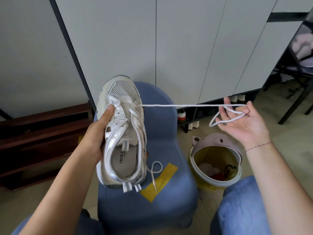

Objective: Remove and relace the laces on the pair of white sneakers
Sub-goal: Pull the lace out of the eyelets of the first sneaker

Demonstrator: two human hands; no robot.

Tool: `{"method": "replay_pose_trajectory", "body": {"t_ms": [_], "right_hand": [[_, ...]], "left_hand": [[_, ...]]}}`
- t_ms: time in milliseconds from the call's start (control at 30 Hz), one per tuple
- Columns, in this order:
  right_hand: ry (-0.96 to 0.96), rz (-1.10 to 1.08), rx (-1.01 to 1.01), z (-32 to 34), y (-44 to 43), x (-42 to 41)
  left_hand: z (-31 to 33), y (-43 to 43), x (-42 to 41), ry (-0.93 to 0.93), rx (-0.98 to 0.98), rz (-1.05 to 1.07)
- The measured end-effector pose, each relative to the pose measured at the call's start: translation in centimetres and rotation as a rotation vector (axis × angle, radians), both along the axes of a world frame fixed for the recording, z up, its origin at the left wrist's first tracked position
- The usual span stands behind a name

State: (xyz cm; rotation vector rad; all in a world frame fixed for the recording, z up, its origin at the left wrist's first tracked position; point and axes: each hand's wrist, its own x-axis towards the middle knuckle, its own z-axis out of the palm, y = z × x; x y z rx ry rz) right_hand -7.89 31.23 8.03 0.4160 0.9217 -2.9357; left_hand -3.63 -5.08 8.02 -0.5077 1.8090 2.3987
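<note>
Pull harder and the taut lace (pixel 186 105) could slip off your right grip (pixel 242 122) at the frame's right. That grip is mostly splayed and hooks the lace on one curled finger. Your left grip (pixel 96 133) clasps the sneaker (pixel 122 133) centre-left over the blue chair (pixel 160 116), thumb on the upper.

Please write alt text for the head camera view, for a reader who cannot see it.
A person's left hand grips a white sneaker above a blue seat, while the right hand holds its lace taut to the side, looped round the fingers. An open bin stands nearby.
</note>
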Motion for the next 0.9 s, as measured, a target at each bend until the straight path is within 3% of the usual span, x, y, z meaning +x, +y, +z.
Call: {"method": "replay_pose_trajectory", "body": {"t_ms": [167, 233, 367, 500, 667, 900], "right_hand": [[0.120, -0.027, -0.208, 0.5, -1.1, 0.2], [0.081, -0.020, -0.236, 0.5, -1.7, 0.3], [-0.012, 0.198, 0.279, -0.5, -4.1, 0.6], [0.187, 0.379, 0.884, -1.4, -8.0, 2.1], [0.497, 0.555, 1.076, -1.4, -10.9, 3.7], [0.695, 0.240, 1.396, -1.5, -11.9, 3.9]], "left_hand": [[-0.3, 0.1, -0.1, 0.003, 0.032, -0.018], [-0.4, 0.2, -0.2, 0.001, 0.045, -0.020], [-0.4, 1.0, 0.1, -0.004, 0.031, -0.030], [-0.1, 2.5, 0.8, 0.026, -0.015, -0.065], [0.1, 3.9, 1.5, 0.086, -0.093, -0.140], [0.1, 4.7, 1.7, 0.141, -0.209, -0.161]]}}
